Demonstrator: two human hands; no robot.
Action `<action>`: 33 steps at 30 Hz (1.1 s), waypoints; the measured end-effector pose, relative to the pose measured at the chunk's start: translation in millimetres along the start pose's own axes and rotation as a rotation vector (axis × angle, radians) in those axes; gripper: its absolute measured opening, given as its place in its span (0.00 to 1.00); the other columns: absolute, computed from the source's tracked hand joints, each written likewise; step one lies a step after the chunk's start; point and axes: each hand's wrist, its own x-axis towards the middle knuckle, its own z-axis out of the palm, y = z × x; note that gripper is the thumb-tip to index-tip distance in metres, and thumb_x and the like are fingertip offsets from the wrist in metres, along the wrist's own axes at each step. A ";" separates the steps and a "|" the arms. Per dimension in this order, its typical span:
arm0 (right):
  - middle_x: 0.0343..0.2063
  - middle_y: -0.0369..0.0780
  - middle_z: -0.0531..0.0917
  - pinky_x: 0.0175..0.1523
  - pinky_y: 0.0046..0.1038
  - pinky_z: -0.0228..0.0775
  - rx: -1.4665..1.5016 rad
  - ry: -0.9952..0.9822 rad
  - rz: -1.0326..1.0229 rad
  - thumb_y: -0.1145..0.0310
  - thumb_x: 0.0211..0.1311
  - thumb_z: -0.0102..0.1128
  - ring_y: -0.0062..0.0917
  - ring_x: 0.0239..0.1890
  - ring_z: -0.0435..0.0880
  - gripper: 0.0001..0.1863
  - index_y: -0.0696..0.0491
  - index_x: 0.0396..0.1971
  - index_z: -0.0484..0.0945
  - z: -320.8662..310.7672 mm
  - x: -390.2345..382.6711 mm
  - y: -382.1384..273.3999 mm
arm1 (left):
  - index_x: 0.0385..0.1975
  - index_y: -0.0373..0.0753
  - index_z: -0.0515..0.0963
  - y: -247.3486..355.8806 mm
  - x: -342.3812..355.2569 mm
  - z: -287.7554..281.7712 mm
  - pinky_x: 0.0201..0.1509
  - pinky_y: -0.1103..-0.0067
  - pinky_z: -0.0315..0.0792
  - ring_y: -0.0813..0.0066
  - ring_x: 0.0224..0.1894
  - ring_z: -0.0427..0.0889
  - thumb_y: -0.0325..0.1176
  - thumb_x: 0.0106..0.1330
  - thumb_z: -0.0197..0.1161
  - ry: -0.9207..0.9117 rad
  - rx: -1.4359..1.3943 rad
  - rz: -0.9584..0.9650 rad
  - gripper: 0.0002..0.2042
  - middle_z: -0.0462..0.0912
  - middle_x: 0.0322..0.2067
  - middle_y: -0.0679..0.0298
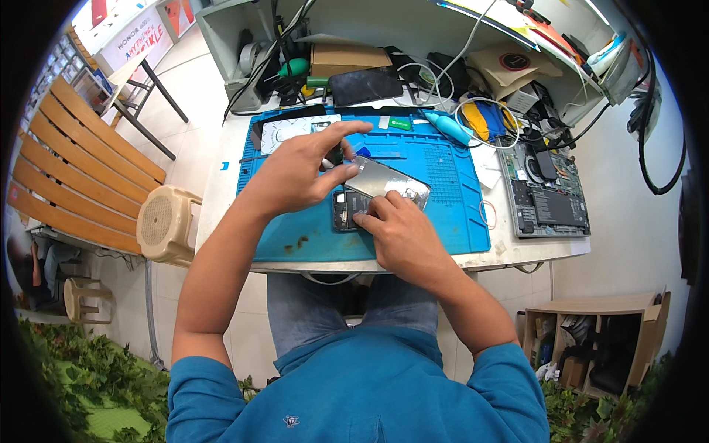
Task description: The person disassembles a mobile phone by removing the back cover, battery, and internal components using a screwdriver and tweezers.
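An opened phone lies on the blue repair mat [292,240]: its black body [343,210] shows internal parts, and a silver panel [384,179] overlaps it at an angle. The thumb of my left hand [299,168] is at the panel's upper left corner, index finger raised, other fingertips partly hidden. My right hand [402,236] has curled fingers at the panel's lower edge and thumb on the phone body. A silver hard drive [284,127], a blue plastic tool [384,154] and a green card-like piece [399,124] lie behind.
An opened laptop [546,203] sits right. Behind are cables, a black phone [365,85], a blue squeeze bulb [447,127] and a cardboard box [347,55]. Left are a plastic stool [164,229] and wooden chair [77,162]; a low cabinet [583,310] stands lower right.
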 end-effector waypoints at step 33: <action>0.45 0.46 0.84 0.61 0.44 0.78 -0.022 0.039 0.062 0.76 0.62 0.70 0.43 0.55 0.81 0.10 0.58 0.43 0.90 -3.1 28.8 18.6 | 0.81 0.54 0.74 -14.7 -17.1 16.4 0.49 0.77 0.89 0.74 0.38 0.94 0.21 0.64 0.83 0.145 -0.234 0.123 0.44 0.93 0.38 0.63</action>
